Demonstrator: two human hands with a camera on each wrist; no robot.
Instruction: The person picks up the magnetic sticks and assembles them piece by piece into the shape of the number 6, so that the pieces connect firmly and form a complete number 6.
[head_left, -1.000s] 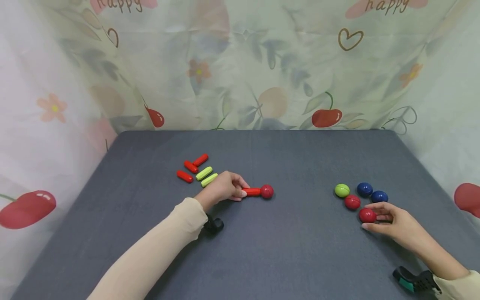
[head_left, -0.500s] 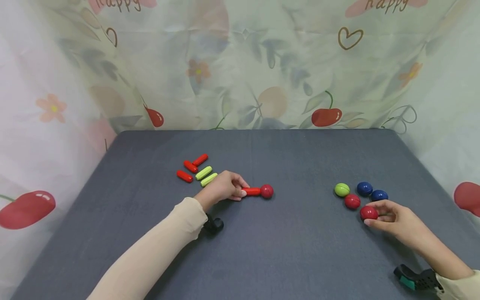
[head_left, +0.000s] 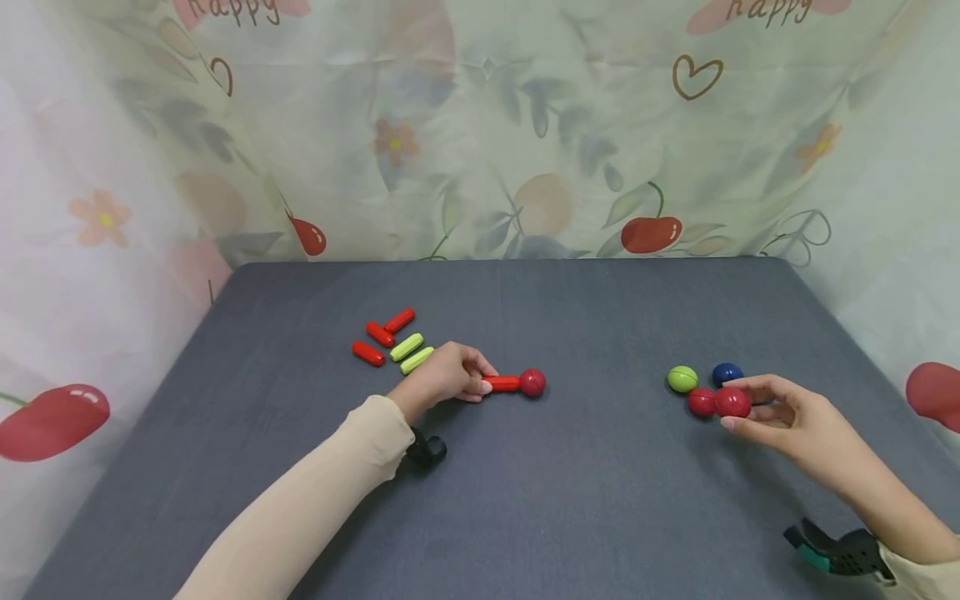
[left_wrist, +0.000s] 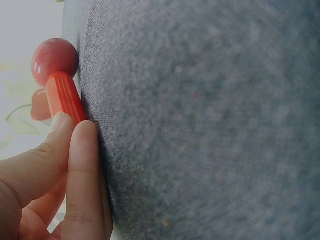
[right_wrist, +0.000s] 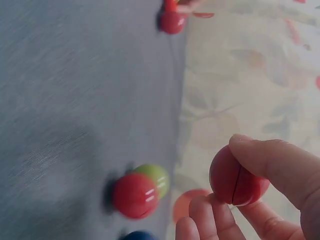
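Note:
My left hand pinches a ridged red stick between thumb and fingertips, low over the table. A red ball sits at the stick's far end, touching it. On the right, my right hand holds another red ball with a seam line, between thumb and fingers, raised off the table. Just left of it in the head view lies a third red ball, beside a green ball and a blue ball. A second blue ball is mostly hidden behind the right hand.
Left of my left hand lie several loose sticks: red ones and two yellow-green ones. The dark grey table ends at a patterned curtain at the back. Black devices hang at the wrists.
My right hand has lifted its red ball off the table and moved it slightly away from me, now covering a blue ball. My left hand, stick and attached ball stay put.

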